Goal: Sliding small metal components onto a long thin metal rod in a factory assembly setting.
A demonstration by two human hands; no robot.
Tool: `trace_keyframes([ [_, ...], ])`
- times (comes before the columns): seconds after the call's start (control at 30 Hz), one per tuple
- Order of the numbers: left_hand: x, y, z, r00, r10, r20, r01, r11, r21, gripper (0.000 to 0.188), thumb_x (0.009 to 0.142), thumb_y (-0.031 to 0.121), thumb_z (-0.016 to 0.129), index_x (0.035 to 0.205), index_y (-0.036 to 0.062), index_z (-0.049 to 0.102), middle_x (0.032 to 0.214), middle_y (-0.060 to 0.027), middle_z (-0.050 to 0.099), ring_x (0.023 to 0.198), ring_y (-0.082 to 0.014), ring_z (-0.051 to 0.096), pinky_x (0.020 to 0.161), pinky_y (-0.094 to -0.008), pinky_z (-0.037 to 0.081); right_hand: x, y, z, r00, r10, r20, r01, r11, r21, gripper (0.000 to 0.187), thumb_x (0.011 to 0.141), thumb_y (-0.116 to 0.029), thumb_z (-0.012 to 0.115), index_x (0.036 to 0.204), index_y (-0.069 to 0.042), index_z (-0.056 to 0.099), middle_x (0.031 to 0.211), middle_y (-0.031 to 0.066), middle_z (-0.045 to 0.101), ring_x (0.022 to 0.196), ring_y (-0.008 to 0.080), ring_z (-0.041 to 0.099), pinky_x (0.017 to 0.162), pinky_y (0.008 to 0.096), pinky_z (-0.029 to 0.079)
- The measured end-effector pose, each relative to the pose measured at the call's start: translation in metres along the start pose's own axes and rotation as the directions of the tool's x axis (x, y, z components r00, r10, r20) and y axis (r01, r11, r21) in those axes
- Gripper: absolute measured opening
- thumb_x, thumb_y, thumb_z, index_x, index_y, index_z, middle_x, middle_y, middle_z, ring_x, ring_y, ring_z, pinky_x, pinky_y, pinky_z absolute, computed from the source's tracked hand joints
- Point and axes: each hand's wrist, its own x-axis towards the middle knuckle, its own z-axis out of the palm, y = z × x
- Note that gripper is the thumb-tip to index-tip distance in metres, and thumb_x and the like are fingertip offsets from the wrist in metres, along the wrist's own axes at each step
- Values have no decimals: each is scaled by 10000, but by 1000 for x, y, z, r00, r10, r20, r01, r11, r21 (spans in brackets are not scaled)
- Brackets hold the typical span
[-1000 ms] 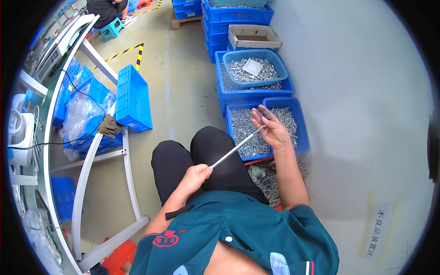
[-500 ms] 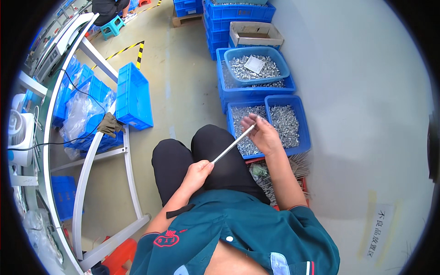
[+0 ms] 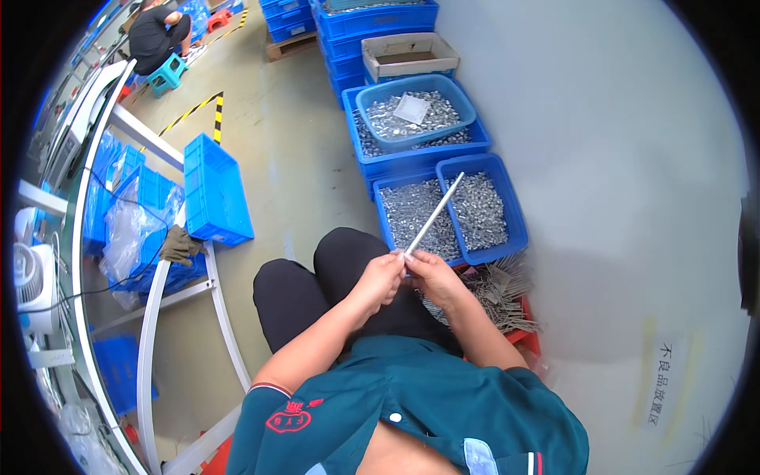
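Observation:
A thin, pale metal rod [image 3: 437, 212] slants up and to the right in front of my knees. My left hand [image 3: 380, 283] is closed around its lower end. Right beside it, my right hand [image 3: 435, 279] pinches that same end, the two thumbs nearly touching. Whether a small part also sits between the fingertips is hidden. Beyond the hands, the rod's free end overlaps a blue bin [image 3: 507, 237] of small silvery metal pieces. Left of that bin, a second blue bin [image 3: 381, 207] holds similar pieces.
At my right, a red crate [image 3: 529, 342] holds many thin metal rods [image 3: 500, 293]. Farther off stand a light-blue tub [image 3: 469, 109] and stacked blue crates [image 3: 336, 51]. An empty-looking blue crate [image 3: 218, 190] rests by a white table frame [image 3: 150, 340]. A person [image 3: 152, 39] sits far left.
My right hand has come down from the rod's upper end to its lower end, beside my left hand. The rod now points more steeply upward, and the view has shifted somewhat.

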Motion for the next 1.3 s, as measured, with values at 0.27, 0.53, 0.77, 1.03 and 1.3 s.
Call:
trace_keyframes([
  [0.27,8,-12,11,977,-195,92,188,979,78,314,949,354,405,744,117,426,514,63,278,382,-43,194,353,-212,147,29,-12,-70,929,-32,-368,134,958,253,286,937,-291,431,913,-58,596,846,74,643,747,181,603,618,307,461],
  [0.53,-34,-23,-26,984,-175,41,169,979,109,324,946,334,430,713,109,437,485,73,270,363,-33,181,343,-215,125,87,-66,-187,805,119,-581,172,891,421,301,913,-345,496,872,-59,584,821,54,625,702,168,587,564,296,456],
  [0.77,-37,-27,-38,997,-53,-61,55,998,35,357,930,342,471,664,105,443,483,85,273,379,-17,188,357,-204,128,99,-11,-139,917,-53,-394,-30,979,-201,248,847,-255,575,976,-44,597,854,76,638,759,202,628,626,316,505],
  [1.03,-30,-31,-42,996,-58,-68,59,998,14,347,922,314,490,659,92,447,497,82,283,400,-16,194,375,-204,138,98,56,-134,870,-240,-431,-457,-67,-887,652,669,-295,731,1230,-130,443,1158,185,478,1040,385,517,842,448,464],
  [1.3,-27,-27,-44,994,-92,-49,91,996,-24,352,925,294,494,655,72,457,495,77,282,400,-16,195,376,-205,137,126,78,-117,901,-381,-208,-301,-204,-931,754,649,-249,762,1309,-223,396,1158,167,448,1012,356,501,806,431,484],
])
